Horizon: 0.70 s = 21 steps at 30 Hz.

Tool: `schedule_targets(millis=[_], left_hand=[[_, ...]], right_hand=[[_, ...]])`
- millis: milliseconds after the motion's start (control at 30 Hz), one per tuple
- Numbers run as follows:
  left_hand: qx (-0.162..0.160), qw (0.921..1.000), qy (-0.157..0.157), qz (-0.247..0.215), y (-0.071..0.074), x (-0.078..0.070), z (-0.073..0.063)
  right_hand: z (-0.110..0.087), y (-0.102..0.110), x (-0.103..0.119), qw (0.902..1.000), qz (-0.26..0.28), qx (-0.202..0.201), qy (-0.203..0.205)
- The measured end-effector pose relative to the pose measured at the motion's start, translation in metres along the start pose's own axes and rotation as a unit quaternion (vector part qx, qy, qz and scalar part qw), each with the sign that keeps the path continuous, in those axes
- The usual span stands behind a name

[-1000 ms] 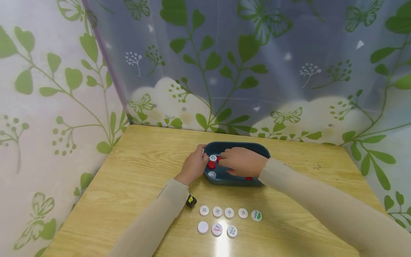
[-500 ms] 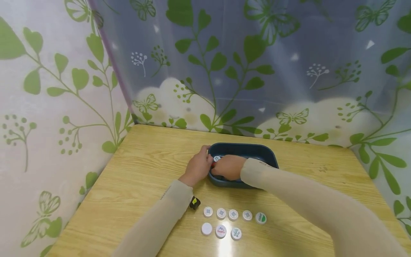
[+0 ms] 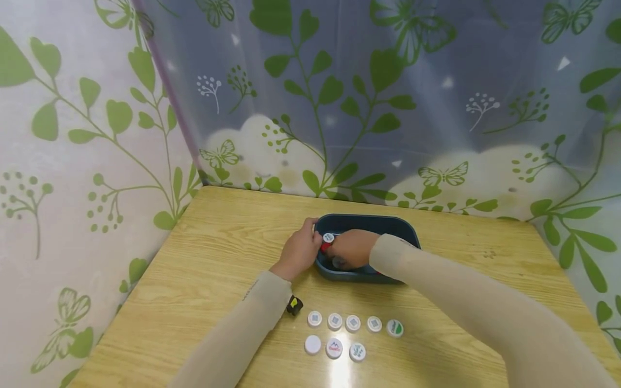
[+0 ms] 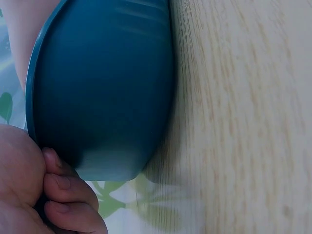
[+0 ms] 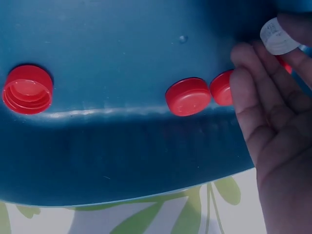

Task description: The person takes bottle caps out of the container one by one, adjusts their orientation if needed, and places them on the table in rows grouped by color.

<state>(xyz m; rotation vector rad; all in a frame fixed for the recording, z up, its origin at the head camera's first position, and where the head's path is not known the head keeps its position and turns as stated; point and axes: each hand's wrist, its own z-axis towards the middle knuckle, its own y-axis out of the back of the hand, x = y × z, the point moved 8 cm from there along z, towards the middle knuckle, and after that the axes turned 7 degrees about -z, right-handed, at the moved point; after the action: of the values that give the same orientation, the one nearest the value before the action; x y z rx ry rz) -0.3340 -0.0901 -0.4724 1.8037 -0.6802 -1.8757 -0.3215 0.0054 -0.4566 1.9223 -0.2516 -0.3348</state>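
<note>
A dark blue oval-ended plastic bin (image 3: 371,220) stands on the table. My left hand (image 3: 301,250) grips its left end, fingers curled at the rim, as the left wrist view also shows on the bin's wall (image 4: 107,78). Inside the bin, my right hand (image 3: 355,248) pinches a whitish bottle cap (image 5: 279,38) between thumb and fingers. Near that hand lie a white printed cap (image 3: 328,237) and a red cap (image 3: 325,246). The right wrist view has more red caps: one hollow side up (image 5: 28,90), another (image 5: 189,96) farther right. The palm hides part of the bin floor.
In front of the bin, several white caps stand in two rows, among them one with a green mark (image 3: 395,328) and a plain one (image 3: 312,345). A black device (image 3: 294,305) sits at the left wrist. A leaf-printed curtain (image 3: 310,108) hangs behind the table.
My right hand has moved left and toward the front-left of the bin, and the whitish cap there is now between its fingers. My left hand has stayed on the rim.
</note>
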Motion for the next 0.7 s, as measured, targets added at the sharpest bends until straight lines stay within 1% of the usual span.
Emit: schedule_targets(millis=[200,333,467,700], left_hand=[[0.001,1.0,-0.002,0.002,0.0001,-0.0004,-0.0006],[0.003,1.0,0.001,0.0,-0.0014,0.0014,-0.0002],[0.004,1.0,0.005,-0.002,-0.0025,0.0019,0.0003],[0.0,1.0,0.006,-0.002,-0.0021,0.0017,0.0007]], right_hand=[[-0.0006,-0.002,-0.0006,0.9995,0.0,-0.031,0.01],[-0.0004,-0.0068,-0.0004,0.9984,-0.019,-0.05,0.016],[-0.0016,-0.0078,0.0017,0.9982,-0.033,-0.05,0.011],[-0.0035,-0.0018,0.0068,0.9987,-0.038,-0.034,0.0]])
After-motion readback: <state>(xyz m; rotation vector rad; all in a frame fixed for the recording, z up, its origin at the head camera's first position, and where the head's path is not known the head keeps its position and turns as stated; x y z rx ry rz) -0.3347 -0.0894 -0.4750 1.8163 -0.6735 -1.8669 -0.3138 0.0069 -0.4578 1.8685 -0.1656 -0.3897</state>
